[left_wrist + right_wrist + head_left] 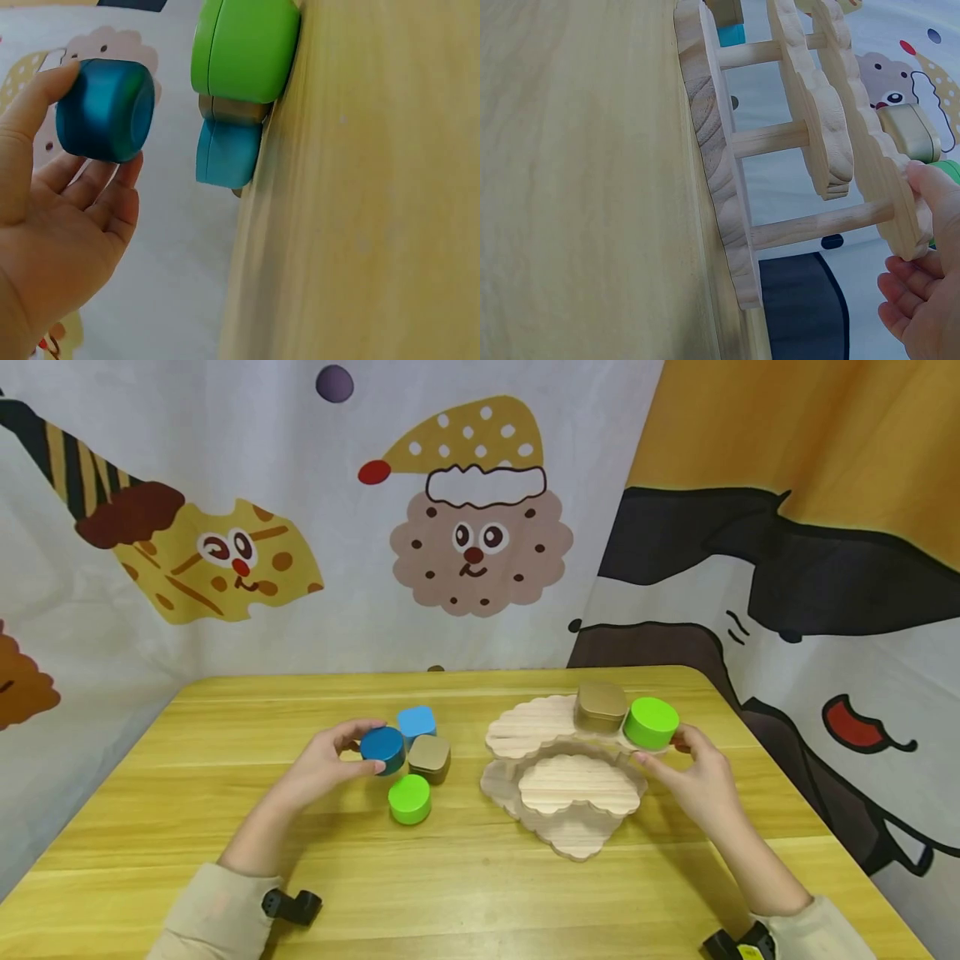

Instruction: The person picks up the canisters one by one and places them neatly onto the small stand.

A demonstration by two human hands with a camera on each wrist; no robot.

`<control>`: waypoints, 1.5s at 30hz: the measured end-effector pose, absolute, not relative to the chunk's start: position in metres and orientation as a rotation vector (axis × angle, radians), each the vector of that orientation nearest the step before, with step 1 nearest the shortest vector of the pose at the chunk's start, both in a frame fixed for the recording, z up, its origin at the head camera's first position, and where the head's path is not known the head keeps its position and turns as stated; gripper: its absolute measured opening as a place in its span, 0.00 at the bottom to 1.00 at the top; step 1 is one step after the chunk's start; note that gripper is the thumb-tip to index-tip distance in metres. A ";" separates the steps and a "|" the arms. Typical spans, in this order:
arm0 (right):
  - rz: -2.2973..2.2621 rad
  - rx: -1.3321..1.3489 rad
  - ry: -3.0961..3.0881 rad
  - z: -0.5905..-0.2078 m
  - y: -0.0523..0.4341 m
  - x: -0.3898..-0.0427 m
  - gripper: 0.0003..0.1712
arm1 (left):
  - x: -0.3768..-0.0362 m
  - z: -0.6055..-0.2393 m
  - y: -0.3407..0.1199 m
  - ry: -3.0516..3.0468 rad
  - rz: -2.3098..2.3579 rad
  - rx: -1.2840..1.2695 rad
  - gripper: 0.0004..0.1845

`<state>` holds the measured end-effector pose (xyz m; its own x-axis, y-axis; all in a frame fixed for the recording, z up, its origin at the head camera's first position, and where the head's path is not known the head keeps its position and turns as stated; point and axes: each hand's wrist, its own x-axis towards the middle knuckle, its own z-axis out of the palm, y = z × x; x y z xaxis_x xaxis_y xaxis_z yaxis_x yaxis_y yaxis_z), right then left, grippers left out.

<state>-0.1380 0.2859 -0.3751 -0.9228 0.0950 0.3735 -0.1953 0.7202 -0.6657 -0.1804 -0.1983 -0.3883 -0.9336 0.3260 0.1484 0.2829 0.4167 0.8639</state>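
Note:
My left hand [330, 766] holds a dark blue round tin [382, 750] between thumb and fingers, raised off the table in the left wrist view. Beside it stand a light blue tin [417, 722], a gold square tin [430, 758] and a bright green round tin [409, 799]. At the right, my right hand [701, 777] grips the end of the top tier of a scalloped wooden stand [870, 150], thumb at the near edge. That tier bears another gold tin [601, 707] and another green tin [651, 723], which is close to the fingers.
The stand's lower tiers [577, 787] are joined by round wooden posts [817, 226]. A wood-grain table [450, 893] lies beneath everything. Behind its far edge hangs a cartoon-printed curtain [480, 643]. Black camera straps sit on both sleeves [221, 910].

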 end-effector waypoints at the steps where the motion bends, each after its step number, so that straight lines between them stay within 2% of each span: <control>1: 1.044 0.080 -2.541 -0.375 0.286 -0.138 0.33 | -0.180 -0.386 -0.196 2.608 1.583 0.561 0.32; 20: 1.047 0.089 -2.540 -0.376 0.286 -0.139 0.34 | -0.176 -0.352 -0.136 2.518 1.717 0.631 0.30; 34: 1.062 0.090 -2.533 -0.375 0.284 -0.138 0.34 | -0.182 -0.334 -0.079 2.497 1.760 0.785 0.30; 45: 1.048 0.092 -2.530 -0.375 0.285 -0.137 0.34 | -0.187 -0.333 -0.035 2.471 1.813 0.710 0.30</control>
